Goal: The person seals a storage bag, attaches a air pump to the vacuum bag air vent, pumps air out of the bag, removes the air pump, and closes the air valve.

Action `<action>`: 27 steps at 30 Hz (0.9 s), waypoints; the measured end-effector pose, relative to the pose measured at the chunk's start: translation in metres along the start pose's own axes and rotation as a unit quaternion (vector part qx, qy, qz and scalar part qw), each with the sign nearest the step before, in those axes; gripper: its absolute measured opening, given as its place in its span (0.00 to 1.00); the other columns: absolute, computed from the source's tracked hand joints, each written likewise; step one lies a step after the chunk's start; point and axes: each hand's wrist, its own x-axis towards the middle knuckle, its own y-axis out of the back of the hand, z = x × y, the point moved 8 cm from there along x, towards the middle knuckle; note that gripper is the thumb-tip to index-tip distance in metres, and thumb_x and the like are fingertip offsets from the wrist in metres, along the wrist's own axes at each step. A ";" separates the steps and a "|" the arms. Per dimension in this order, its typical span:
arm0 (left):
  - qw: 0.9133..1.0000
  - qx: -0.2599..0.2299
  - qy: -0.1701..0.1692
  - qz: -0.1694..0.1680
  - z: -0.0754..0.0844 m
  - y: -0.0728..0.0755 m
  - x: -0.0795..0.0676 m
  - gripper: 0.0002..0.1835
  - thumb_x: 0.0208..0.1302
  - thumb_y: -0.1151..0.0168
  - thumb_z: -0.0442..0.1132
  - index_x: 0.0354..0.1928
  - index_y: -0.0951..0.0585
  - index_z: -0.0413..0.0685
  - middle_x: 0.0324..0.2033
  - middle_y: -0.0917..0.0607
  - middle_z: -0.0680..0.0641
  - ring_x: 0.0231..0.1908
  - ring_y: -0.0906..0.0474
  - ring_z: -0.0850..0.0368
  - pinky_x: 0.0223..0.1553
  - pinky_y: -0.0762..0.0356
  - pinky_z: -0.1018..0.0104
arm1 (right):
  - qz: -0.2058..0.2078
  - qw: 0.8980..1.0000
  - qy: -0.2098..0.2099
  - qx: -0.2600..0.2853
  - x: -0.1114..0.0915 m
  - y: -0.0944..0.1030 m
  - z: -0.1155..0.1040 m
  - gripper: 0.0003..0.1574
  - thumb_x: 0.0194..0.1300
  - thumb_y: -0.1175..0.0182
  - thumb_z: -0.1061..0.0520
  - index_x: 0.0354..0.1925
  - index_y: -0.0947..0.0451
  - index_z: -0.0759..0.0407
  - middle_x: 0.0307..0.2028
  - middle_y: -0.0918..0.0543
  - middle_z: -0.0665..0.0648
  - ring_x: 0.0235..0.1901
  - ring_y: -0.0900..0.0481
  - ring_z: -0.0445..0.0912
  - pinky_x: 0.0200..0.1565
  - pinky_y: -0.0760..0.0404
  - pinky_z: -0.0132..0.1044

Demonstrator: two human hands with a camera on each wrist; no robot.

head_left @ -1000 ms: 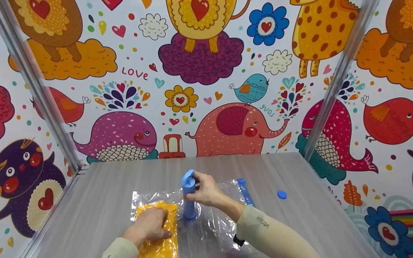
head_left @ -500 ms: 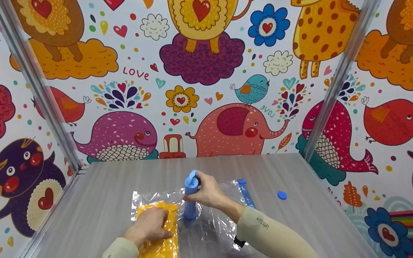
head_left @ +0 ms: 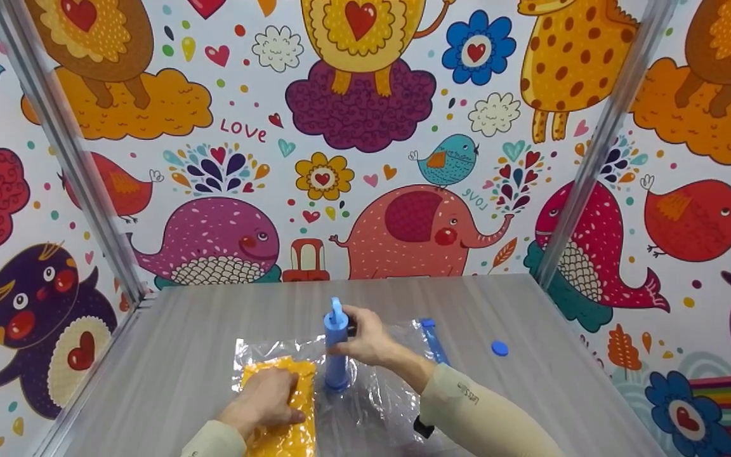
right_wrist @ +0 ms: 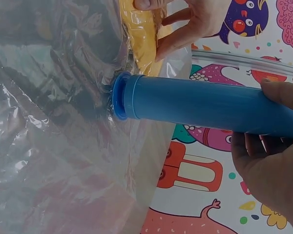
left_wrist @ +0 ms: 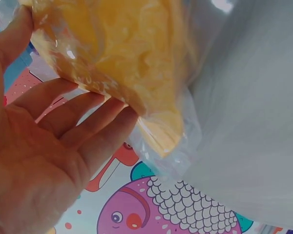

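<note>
A clear plastic vacuum storage bag lies on the table with yellow folded fabric in its left part. My left hand rests on the bag over this fabric; in the left wrist view its fingers are fairly straight against the plastic. My right hand grips the upper barrel of a blue hand pump, thumb on one side and fingers on the other. The pump stands nearly upright, its foot on the bag's round blue valve. A looped handle tops it, pushed down close to the barrel.
A round blue cap lies on the grey table, right of the bag. The bag's blue zip edge has a slider at its far end. Patterned panels with metal posts enclose the table.
The pump's top has swayed slightly right and back, and its handle has turned until it shows nearly edge-on. The left hand stays in place on the bag.
</note>
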 end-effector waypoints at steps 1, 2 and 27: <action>1.000 -0.003 0.002 -0.001 0.000 0.000 0.000 0.25 0.47 0.10 0.55 0.31 0.19 0.51 0.25 0.19 0.53 0.28 0.23 0.54 0.32 0.20 0.53 | 0.000 1.000 0.002 0.002 0.000 0.000 0.000 0.35 0.54 0.20 0.68 0.61 0.16 0.61 0.56 0.08 0.65 0.57 0.08 0.58 0.65 0.09 0.56; 1.000 -0.006 0.003 -0.002 0.000 0.000 0.000 0.25 0.47 0.10 0.55 0.31 0.19 0.51 0.25 0.19 0.53 0.28 0.23 0.54 0.32 0.20 0.53 | -0.001 1.000 0.002 0.003 0.000 0.000 0.001 0.36 0.54 0.21 0.68 0.62 0.16 0.61 0.57 0.08 0.65 0.58 0.08 0.59 0.65 0.09 0.57; 1.000 0.002 0.001 0.007 0.000 0.001 -0.001 0.25 0.47 0.10 0.56 0.31 0.19 0.53 0.25 0.20 0.54 0.28 0.26 0.56 0.32 0.25 0.56 | 0.081 0.989 -0.039 -0.117 -0.002 0.015 0.006 0.31 0.57 0.14 0.48 0.52 0.16 0.59 0.50 0.07 0.62 0.53 0.08 0.59 0.59 0.07 0.60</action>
